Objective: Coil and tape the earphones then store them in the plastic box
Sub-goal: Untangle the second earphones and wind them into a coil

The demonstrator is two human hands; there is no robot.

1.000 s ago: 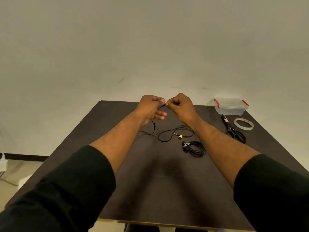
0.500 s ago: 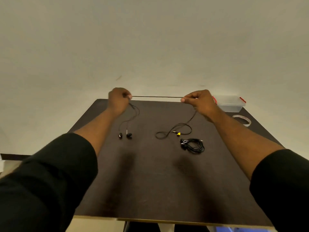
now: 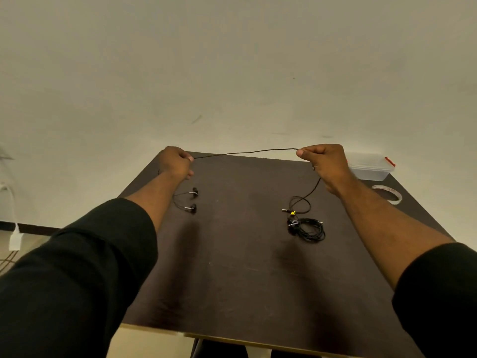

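A black earphone cable (image 3: 247, 152) stretches in the air between my two hands above the far part of the dark table (image 3: 237, 267). My left hand (image 3: 175, 162) pinches its left end; the two earbuds (image 3: 192, 200) lie on the table below it. My right hand (image 3: 324, 161) pinches the cable farther right, and the rest hangs down to a loop and a plug with a yellow tag (image 3: 293, 212). A second, coiled black earphone set (image 3: 308, 229) lies just in front of that plug. The clear plastic box (image 3: 371, 167) with red clips stands at the far right corner.
A roll of clear tape (image 3: 387, 193) lies right of my right forearm, near the table's right edge. The wall rises just behind the table. White cables and a plug (image 3: 14, 239) hang at the left, off the table.
My hands have moved apart from the middle, drawing the cable out to a long span. The earbuds came out from under my left hand and now lie on the table.
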